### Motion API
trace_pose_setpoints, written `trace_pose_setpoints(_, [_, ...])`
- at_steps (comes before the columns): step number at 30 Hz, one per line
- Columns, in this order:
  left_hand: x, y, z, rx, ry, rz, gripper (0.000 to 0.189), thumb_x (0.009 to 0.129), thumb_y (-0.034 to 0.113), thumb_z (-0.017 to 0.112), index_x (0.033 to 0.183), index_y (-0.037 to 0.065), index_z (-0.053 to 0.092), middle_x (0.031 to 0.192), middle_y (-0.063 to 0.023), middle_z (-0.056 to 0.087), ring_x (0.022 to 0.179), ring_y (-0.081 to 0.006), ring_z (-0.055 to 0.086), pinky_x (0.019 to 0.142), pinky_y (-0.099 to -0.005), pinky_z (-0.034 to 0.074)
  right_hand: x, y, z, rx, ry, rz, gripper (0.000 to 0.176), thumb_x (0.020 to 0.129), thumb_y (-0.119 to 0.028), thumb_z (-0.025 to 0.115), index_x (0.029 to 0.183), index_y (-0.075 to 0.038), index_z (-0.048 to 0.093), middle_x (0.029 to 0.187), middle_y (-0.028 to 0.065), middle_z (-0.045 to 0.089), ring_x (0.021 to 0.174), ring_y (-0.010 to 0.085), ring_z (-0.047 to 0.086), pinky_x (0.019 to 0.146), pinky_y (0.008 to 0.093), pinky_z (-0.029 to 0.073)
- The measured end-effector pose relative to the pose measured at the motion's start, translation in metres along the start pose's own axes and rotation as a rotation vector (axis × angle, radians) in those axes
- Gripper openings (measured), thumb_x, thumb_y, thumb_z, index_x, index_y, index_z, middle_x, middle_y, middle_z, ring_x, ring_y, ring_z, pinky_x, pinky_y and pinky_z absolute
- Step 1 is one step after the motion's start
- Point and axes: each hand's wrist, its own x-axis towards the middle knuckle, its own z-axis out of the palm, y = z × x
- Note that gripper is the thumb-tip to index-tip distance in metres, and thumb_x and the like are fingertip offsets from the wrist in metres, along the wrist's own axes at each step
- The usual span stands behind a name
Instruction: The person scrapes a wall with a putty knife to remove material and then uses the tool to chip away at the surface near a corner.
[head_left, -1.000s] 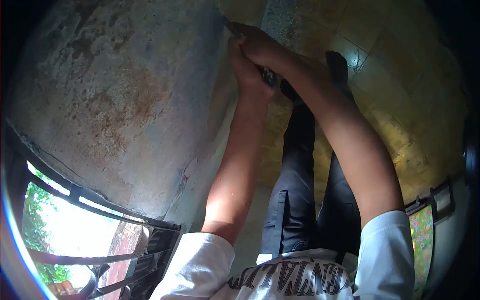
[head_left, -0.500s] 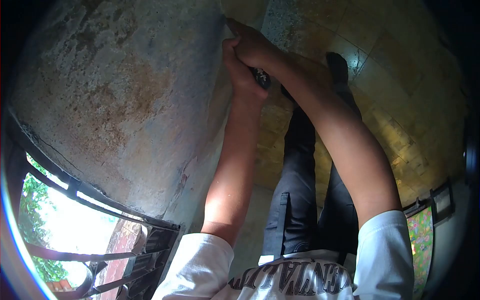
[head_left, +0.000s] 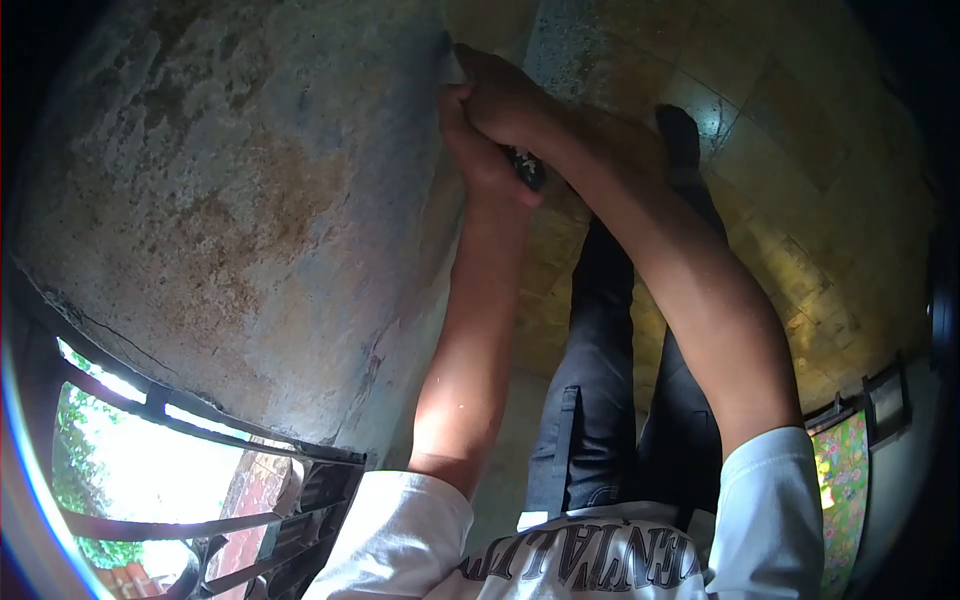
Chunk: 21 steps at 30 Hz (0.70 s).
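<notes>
Stained, blotched wall, with a barred window at its lower left corner and a tiled floor beyond its right edge. The left hand and right hand are clasped together on a tool. Only its dark handle end shows below them, and its tip is hidden at the wall's right edge. Since a second earlier both hands have crept slightly along that edge, grip unchanged, so work continues at nearly the same spot.
</notes>
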Motion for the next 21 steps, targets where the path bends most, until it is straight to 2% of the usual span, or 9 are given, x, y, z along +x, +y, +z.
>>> trace_pose_setpoints(4, [0.021, 0.002, -0.002, 0.075, -0.026, 0.018, 0.036, 0.092, 0.042, 0.048, 0.096, 0.008, 0.058, 0.088, -0.0061, 0.061, 0.084, -0.0208, 0.062, 0.077, -0.0342, 0.05, 0.019, 0.001, -0.006, 0.078, -0.02, 0.125, 0.062, 0.09, -0.012, 0.054, 0.149, 0.002, 0.039, 0.14, 0.0281, 0.053, 0.13, 0.0389, 0.053, 0.109, 0.0395, 0.042])
trace_pose_setpoints(7, [0.004, -0.001, 0.004, -0.011, 0.016, 0.005, 0.037, 0.091, 0.043, 0.048, 0.095, 0.008, 0.058, 0.088, -0.0066, 0.061, 0.083, -0.0213, 0.062, 0.077, -0.035, 0.05, 0.012, 0.006, -0.002, -0.007, -0.012, -0.036, 0.062, 0.09, -0.012, 0.055, 0.148, 0.002, 0.04, 0.138, 0.029, 0.054, 0.128, 0.0397, 0.055, 0.108, 0.0402, 0.043])
trace_pose_setpoints(10, [-0.004, -0.002, 0.005, -0.029, -0.05, 0.027, 0.038, 0.09, 0.044, 0.049, 0.096, 0.008, 0.059, 0.089, -0.0062, 0.061, 0.084, -0.0216, 0.062, 0.076, -0.0355, 0.051, 0.002, 0.0, -0.005, 0.003, -0.039, 0.005, 0.06, 0.09, -0.013, 0.054, 0.146, 0.004, 0.042, 0.135, 0.0301, 0.056, 0.126, 0.0406, 0.056, 0.106, 0.0403, 0.044])
trace_pose_setpoints(13, [0.012, -0.006, 0.009, -0.055, -0.044, -0.063, 0.04, 0.09, 0.045, 0.048, 0.097, 0.007, 0.059, 0.09, -0.0067, 0.062, 0.085, -0.0218, 0.063, 0.077, -0.0357, 0.051, 0.012, 0.0, -0.022, -0.016, -0.117, 0.026, 0.058, 0.089, -0.012, 0.053, 0.144, 0.006, 0.044, 0.134, 0.0309, 0.057, 0.128, 0.0407, 0.055, 0.106, 0.0401, 0.044])
trace_pose_setpoints(16, [0.003, -0.001, 0.009, -0.036, -0.012, -0.038, 0.042, 0.09, 0.047, 0.048, 0.097, 0.007, 0.059, 0.09, -0.0067, 0.062, 0.085, -0.022, 0.063, 0.076, -0.0359, 0.051, 0.012, -0.001, -0.009, -0.032, -0.048, 0.014, 0.057, 0.089, -0.012, 0.053, 0.142, 0.007, 0.045, 0.131, 0.0307, 0.059, 0.124, 0.0393, 0.058, 0.103, 0.04, 0.046])
trace_pose_setpoints(19, [-0.001, 0.002, 0.002, -0.033, -0.073, -0.017, 0.043, 0.089, 0.048, 0.048, 0.098, 0.007, 0.059, 0.089, -0.0066, 0.062, 0.085, -0.0218, 0.063, 0.076, -0.0359, 0.051, 0.005, -0.003, 0.003, -0.035, 0.021, -0.013, 0.058, 0.088, -0.012, 0.053, 0.142, 0.006, 0.045, 0.13, 0.0306, 0.059, 0.123, 0.0385, 0.059, 0.102, 0.0399, 0.047])
trace_pose_setpoints(21, [0.011, 0.005, 0.003, 0.047, -0.052, -0.04, 0.043, 0.089, 0.049, 0.048, 0.098, 0.008, 0.059, 0.089, -0.0062, 0.062, 0.085, -0.0216, 0.063, 0.076, -0.0357, 0.052, 0.015, -0.005, -0.011, -0.007, -0.063, 0.066, 0.054, 0.086, -0.015, 0.057, 0.134, 0.008, 0.052, 0.127, 0.0308, 0.061, 0.119, 0.0382, 0.062, 0.098, 0.0406, 0.049])
